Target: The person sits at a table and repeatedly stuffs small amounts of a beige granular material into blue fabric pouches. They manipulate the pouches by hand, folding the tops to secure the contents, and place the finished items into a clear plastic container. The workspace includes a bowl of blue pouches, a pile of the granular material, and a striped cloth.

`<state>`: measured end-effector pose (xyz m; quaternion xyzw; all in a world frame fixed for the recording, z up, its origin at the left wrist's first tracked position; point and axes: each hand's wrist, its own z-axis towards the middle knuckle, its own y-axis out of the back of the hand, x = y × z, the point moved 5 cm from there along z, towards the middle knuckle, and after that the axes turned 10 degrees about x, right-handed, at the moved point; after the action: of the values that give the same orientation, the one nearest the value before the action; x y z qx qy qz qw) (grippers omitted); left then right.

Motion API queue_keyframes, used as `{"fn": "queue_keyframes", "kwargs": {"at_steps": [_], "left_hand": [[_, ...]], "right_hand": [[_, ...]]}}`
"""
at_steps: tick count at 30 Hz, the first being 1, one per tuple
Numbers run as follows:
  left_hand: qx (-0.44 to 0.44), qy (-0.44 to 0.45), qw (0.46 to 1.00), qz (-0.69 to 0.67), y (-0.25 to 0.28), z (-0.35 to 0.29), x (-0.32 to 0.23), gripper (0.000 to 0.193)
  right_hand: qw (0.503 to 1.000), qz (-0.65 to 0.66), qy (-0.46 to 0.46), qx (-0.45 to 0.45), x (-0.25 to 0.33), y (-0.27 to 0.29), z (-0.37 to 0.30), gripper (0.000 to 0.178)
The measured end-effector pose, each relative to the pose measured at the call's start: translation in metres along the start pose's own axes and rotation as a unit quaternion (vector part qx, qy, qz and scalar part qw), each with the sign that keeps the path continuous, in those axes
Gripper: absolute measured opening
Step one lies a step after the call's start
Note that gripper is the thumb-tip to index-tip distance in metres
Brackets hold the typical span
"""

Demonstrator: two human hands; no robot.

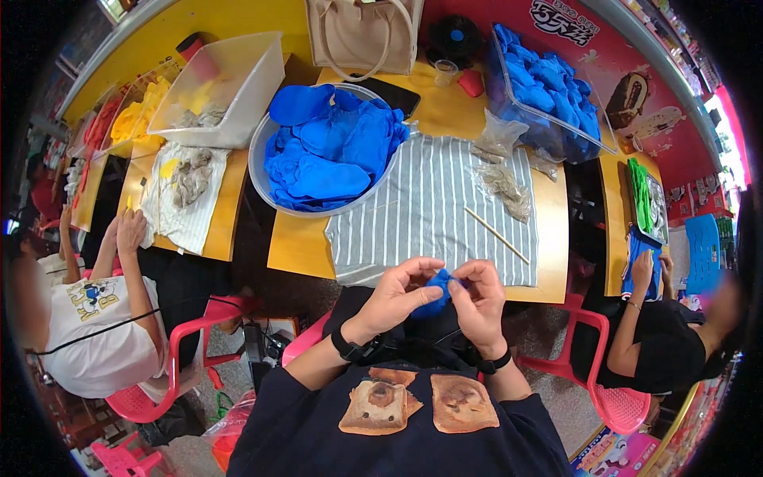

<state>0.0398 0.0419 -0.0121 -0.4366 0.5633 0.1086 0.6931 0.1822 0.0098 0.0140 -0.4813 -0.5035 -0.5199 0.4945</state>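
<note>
My left hand [403,292] and my right hand [480,302] are close together just past the table's near edge, above my lap. Between their pinched fingertips is a small piece of blue cloth [435,291], partly hidden by the fingers. Ahead of them, a striped grey cloth [433,203] covers part of the wooden table. A thin wooden stick [497,235] lies slantwise on it, ahead of my right hand. At the left of the cloth stands a round clear tub [256,163] heaped with flat blue cloth pieces [338,143].
Plastic bags of small brownish bits [506,191] lie on the cloth's right. Behind stand a clear bin [556,131] of blue bundles, a beige handbag [366,36] and a black fan [455,37]. People work at side tables, left [103,326] and right [664,342], on pink chairs.
</note>
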Motion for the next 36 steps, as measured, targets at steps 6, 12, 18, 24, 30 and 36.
{"fn": "queue_keyframes", "kwargs": {"at_steps": [6, 12, 18, 24, 30, 36], "left_hand": [[-0.001, 0.019, 1.000, 0.001, -0.005, -0.005, 0.016, 0.021], [0.008, 0.049, 0.991, 0.127, 0.000, -0.009, 0.010, 0.015], [-0.086, -0.011, 0.996, -0.032, -0.003, -0.009, 0.010, 0.011], [-0.057, -0.021, 0.995, 0.078, -0.009, -0.008, -0.007, 0.014], [-0.101, 0.000, 0.995, 0.003, -0.003, 0.000, 0.003, 0.012], [-0.034, -0.003, 0.999, -0.009, -0.007, 0.000, 0.001, 0.018]], "right_hand": [[0.997, -0.059, 0.042, -0.038, 0.004, -0.002, 0.004, 0.017], [0.994, -0.074, 0.071, 0.042, 0.003, 0.002, 0.011, 0.016], [0.970, -0.164, 0.176, -0.029, 0.017, -0.006, 0.003, 0.017], [0.940, -0.252, 0.229, -0.002, 0.032, -0.008, 0.010, 0.021], [0.936, -0.249, 0.248, 0.000, 0.025, -0.003, 0.006, 0.023], [0.999, 0.020, 0.025, 0.014, 0.004, 0.003, 0.005, 0.031]]}}
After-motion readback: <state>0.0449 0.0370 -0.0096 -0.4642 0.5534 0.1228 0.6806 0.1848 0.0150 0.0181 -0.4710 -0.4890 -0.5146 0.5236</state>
